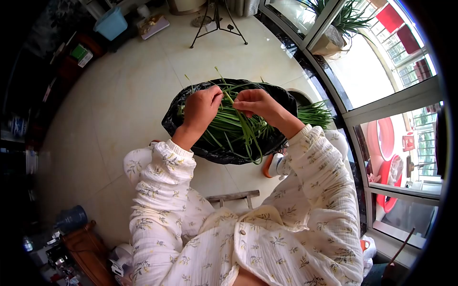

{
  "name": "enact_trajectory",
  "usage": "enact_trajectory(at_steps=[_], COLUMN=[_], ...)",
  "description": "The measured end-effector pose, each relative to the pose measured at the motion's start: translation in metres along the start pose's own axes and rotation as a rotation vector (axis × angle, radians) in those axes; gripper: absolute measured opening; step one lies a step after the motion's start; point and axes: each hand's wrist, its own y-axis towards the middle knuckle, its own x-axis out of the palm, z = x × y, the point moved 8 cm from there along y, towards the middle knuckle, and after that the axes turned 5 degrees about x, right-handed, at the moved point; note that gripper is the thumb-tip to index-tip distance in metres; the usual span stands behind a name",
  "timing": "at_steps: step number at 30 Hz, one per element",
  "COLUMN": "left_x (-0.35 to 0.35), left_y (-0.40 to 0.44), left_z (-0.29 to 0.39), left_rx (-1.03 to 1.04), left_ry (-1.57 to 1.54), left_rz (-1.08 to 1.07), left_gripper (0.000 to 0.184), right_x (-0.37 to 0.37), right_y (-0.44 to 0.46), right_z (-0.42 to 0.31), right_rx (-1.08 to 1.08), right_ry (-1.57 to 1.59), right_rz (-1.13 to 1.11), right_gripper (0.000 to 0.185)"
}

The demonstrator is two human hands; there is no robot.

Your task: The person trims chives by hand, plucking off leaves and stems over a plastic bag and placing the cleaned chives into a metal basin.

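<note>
A black plastic bag (pixel 172 112) lies open on the floor before my knees, full of long green garlic chives (pixel 217 133). Above it, my left hand (pixel 202 108) is closed in a pinch at the upper end of a few chive strands. Close beside it, my right hand (pixel 260 104) pinches the same strands (pixel 244 125), which hang down from between the hands over the pile. The exact grip of the fingertips is partly hidden. More chives (pixel 315 114) stick out past the bag's right side, by a dark round-rimmed container (pixel 299 97).
A wooden stool edge (pixel 234 195) shows between my legs, and an orange slipper (pixel 268 167) below the bag. Ahead stands a black tripod stand (pixel 217 26). Glass doors (pixel 396 107) run along the right. A blue bin (pixel 110 24) sits far left.
</note>
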Motion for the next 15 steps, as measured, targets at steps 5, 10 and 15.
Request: enact_trajectory(at_steps=[5,10,15], left_x=[0.001,0.002,0.007], left_y=[0.001,0.0,-0.006], left_z=[-0.006,-0.013,-0.034], left_rx=[0.009,-0.003,-0.068], left_ry=[0.087,0.152,0.261], left_rz=[0.012,-0.005,-0.07], left_gripper=[0.01,0.011,0.011], right_x=[-0.003,-0.003,0.0], right_y=[-0.002,-0.001,-0.004], right_z=[0.002,0.005,0.009], right_rx=[0.02,0.044,0.071], right_ry=[0.026,-0.028,-0.048], right_rz=[0.036,-0.009,-0.063], right_gripper=[0.012,0.012,0.013])
